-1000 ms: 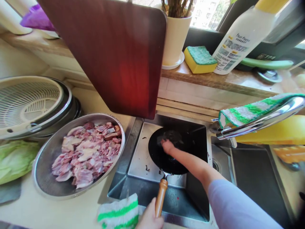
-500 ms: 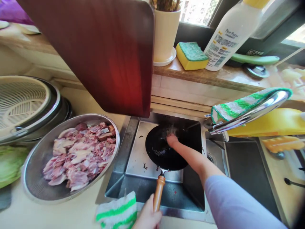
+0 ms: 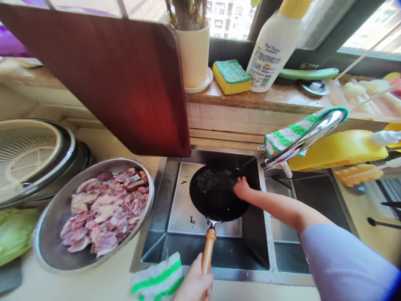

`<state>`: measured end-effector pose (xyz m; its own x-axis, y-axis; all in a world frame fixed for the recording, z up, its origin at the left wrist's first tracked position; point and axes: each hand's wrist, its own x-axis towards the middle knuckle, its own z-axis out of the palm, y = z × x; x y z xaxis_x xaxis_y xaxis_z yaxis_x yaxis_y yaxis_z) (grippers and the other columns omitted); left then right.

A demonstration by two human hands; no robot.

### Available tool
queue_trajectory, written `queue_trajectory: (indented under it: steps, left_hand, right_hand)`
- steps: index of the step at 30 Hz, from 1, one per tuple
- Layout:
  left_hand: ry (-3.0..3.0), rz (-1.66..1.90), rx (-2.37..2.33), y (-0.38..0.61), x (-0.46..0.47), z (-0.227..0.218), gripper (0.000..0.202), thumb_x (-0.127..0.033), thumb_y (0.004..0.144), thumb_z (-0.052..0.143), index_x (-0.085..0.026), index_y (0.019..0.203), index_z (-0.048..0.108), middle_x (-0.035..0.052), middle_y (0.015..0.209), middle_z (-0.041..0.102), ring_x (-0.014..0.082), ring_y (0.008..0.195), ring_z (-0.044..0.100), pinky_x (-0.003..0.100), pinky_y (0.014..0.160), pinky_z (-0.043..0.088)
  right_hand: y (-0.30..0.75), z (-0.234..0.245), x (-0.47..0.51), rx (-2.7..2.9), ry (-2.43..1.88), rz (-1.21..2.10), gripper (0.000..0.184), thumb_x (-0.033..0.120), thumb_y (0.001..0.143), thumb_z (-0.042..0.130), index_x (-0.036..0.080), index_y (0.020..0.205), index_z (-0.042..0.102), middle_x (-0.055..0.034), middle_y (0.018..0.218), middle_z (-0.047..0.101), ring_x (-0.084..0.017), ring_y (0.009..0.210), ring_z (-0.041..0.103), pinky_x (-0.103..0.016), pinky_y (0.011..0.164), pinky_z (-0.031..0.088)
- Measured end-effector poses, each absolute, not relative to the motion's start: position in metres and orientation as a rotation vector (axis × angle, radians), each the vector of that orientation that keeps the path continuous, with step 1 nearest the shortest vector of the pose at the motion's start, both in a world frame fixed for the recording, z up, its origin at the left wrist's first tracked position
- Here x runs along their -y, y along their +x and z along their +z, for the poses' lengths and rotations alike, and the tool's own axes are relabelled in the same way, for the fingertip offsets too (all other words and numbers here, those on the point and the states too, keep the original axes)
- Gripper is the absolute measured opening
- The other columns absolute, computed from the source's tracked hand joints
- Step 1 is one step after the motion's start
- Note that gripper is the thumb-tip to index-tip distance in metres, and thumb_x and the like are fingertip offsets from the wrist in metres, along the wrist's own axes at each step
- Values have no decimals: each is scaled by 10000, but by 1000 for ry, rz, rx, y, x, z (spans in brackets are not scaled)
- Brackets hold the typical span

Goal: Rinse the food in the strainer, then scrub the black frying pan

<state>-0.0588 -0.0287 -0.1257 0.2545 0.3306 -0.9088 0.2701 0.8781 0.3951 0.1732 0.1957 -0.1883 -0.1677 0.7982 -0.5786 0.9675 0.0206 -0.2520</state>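
A black frying pan [image 3: 213,196] sits in the steel sink [image 3: 175,200], its wooden handle [image 3: 208,250] pointing toward me. My left hand [image 3: 194,284] is closed round the end of that handle at the bottom edge of the view. My right hand [image 3: 242,187] reaches into the sink and rests at the pan's right rim, fingers curled on something dark that I cannot make out. A lilac sleeve covers my right upper arm.
A steel bowl of raw chopped meat [image 3: 103,209] stands left of the sink, with cabbage [image 3: 15,234] and stacked strainers [image 3: 28,154] beyond. A dark red cutting board [image 3: 119,79] leans over the counter. Faucet with a green-striped cloth [image 3: 300,133], sponge [image 3: 231,75], bottle [image 3: 272,46], plant pot [image 3: 194,54].
My right hand has slid from the middle of the pan to its right rim. The left hand keeps hold of the handle. The view has shifted slightly.
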Motion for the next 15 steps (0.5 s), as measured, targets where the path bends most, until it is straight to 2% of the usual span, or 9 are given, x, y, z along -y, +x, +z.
queue_trajectory:
  steps: [3,5,7,9,11,13,15]
  left_hand:
    - [600,160,-1235,-70,23,-127,306,-116,622,593,-201,858,418,-82,587,424,65,409,403,189,421,327]
    - [626,175,-1215,-74,23,-132,311,-128,611,623,-198,842,427,-74,628,409,64,449,409,194,449,325]
    - [635,162,-1242,-74,25,-139,276,-149,634,622,-202,815,420,-78,615,370,66,453,388,200,457,311]
    - [666,144,-1290,-73,28,-145,245,-153,650,611,-205,783,411,-77,609,345,73,471,382,210,480,317]
    - [720,122,-1329,-74,29,-148,228,-137,649,605,-202,757,414,-67,626,351,87,521,404,228,534,345]
    - [792,101,-1331,-77,27,-147,225,-121,634,611,-197,745,430,-53,655,372,107,596,435,251,607,372]
    - [853,98,-1308,-82,23,-143,239,-108,612,621,-194,766,460,-41,689,399,129,681,462,267,682,384]
  right_hand:
    - [162,-201,-238,-2088,1690,-779,381,1,741,505,144,1049,679,-149,1295,553,-311,1366,234,-520,1084,187]
    - [146,-205,-235,-2089,1613,-752,449,6,739,504,165,1136,642,-131,1349,510,-311,1349,272,-498,1057,257]
    - [146,-201,-210,-2036,1543,-758,421,27,692,572,151,1082,671,-157,1249,588,-326,1246,421,-461,984,358]
    - [161,-192,-180,-1960,1492,-771,339,15,593,653,130,903,724,-176,1027,687,-326,1096,543,-414,910,420]
    - [180,-184,-166,-1916,1500,-750,284,-12,557,665,123,798,731,-183,900,707,-339,1067,557,-421,908,418]
    - [184,-184,-178,-1930,1576,-704,311,3,652,609,122,916,722,-200,1048,674,-362,1211,447,-473,972,360]
    - [162,-194,-205,-1968,1688,-688,412,31,780,492,127,1156,629,-185,1317,523,-352,1335,284,-515,1024,297]
